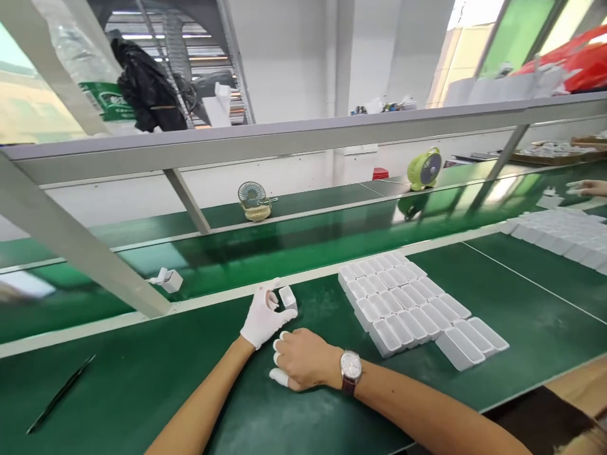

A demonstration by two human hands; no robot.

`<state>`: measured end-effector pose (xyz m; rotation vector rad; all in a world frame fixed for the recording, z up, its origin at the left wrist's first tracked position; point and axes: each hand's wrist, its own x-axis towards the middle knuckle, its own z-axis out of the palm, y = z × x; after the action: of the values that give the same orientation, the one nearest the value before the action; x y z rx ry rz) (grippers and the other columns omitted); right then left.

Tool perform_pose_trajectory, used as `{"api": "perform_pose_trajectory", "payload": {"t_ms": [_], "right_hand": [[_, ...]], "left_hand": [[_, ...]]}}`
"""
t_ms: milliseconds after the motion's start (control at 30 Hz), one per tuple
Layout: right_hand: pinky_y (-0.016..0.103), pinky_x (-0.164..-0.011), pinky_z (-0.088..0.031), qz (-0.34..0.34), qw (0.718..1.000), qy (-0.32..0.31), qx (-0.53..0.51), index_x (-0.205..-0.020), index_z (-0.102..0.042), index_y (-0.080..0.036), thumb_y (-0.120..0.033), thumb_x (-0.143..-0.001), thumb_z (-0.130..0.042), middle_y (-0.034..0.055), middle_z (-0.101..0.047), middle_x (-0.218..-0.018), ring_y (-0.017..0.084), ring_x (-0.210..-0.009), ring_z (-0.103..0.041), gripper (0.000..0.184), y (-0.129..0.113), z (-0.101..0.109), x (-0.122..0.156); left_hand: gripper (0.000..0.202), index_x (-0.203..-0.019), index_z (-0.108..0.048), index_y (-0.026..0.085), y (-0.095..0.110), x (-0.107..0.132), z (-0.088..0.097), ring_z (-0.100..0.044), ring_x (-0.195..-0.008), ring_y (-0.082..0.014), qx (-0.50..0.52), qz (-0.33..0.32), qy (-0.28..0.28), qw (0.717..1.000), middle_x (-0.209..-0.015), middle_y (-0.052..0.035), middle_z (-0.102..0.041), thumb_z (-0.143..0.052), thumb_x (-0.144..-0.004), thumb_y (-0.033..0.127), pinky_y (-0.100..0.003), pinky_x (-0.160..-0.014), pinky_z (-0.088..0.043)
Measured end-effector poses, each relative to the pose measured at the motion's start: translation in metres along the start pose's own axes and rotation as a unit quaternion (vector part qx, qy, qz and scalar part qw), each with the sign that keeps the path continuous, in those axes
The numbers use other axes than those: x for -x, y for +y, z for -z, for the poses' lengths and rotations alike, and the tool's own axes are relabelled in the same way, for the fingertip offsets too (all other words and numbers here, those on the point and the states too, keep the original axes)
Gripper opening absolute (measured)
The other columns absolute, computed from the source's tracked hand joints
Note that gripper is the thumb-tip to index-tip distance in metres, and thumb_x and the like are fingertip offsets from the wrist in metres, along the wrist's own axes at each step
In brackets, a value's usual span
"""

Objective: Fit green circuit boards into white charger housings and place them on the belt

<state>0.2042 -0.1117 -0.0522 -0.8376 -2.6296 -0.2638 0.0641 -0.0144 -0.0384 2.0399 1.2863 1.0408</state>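
My left hand [265,316], in a white glove, reaches over the green work surface [165,373]. Its thumb and forefinger close about a small white open-topped box [287,297]. My right hand [306,359] rests back upward just below it, white covers on several fingertips. Those fingers are loosely bent and the thumb stands apart; nothing shows in them, though the palm is hidden. To the right of my hands, white open-topped boxes [398,297] stand packed in slanting rows, with a few more at the near right end.
Black tweezers [61,395] lie at left. Behind the pale rail runs a glossy green belt [303,230] carrying a white boxed item [169,280]. Two small fans [256,201] stand beyond, under an overhead shelf [303,136]. Another person's hand [588,188] is at far right, near more white boxes [564,234].
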Motion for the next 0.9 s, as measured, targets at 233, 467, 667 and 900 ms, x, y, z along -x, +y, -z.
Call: {"api": "perform_pose_trajectory", "payload": {"t_ms": [233, 467, 667, 900], "right_hand": [[0.035, -0.057, -0.034, 0.012, 1.000, 0.020, -0.010, -0.073, -0.058, -0.017, -0.048, -0.097, -0.050, 0.0053, -0.055, -0.075, 0.020, -0.073, -0.050, 0.040, -0.007, -0.006, 0.006], [0.043, -0.109, -0.039, 0.042, 0.995, 0.054, -0.067, -0.117, -0.062, -0.009, -0.043, -0.097, -0.055, 0.0144, -0.063, -0.120, 0.030, -0.118, -0.053, 0.040, -0.009, -0.009, 0.019], [0.044, -0.119, -0.034, 0.050, 0.994, 0.054, -0.078, -0.121, -0.063, -0.008, -0.034, -0.097, -0.058, 0.0157, -0.062, -0.130, 0.032, -0.132, -0.048, 0.036, -0.013, -0.009, 0.022], [0.044, -0.119, -0.037, 0.044, 0.991, 0.078, -0.096, -0.121, -0.064, -0.008, -0.029, -0.096, -0.060, 0.0135, -0.061, -0.135, 0.031, -0.133, -0.049, 0.033, -0.015, -0.015, 0.023]], "left_hand": [[0.080, -0.141, -0.044, 0.021, -0.008, 0.005, -0.007, -0.056, -0.079, -0.0149, 0.084, 0.060, -0.062, 0.993, -0.103, -0.0015, -0.062, -0.078, -0.068, 0.024, -0.032, -0.078, -0.050], [0.077, -0.143, -0.046, 0.019, -0.016, -0.005, 0.006, -0.062, -0.093, -0.0183, 0.307, 0.120, -0.050, 0.943, -0.133, -0.0125, -0.060, -0.078, -0.074, 0.030, -0.032, -0.083, -0.053], [0.071, -0.123, -0.064, 0.006, -0.025, -0.024, 0.034, -0.070, -0.097, -0.0267, 0.629, 0.293, -0.007, 0.720, -0.120, -0.0227, -0.067, -0.035, -0.097, 0.065, -0.034, -0.072, -0.059], [0.075, -0.117, -0.066, 0.001, -0.018, -0.020, 0.036, -0.071, -0.091, -0.0292, 0.651, 0.323, -0.031, 0.686, -0.113, -0.0252, -0.069, -0.033, -0.096, 0.066, -0.037, -0.074, -0.060]]}}
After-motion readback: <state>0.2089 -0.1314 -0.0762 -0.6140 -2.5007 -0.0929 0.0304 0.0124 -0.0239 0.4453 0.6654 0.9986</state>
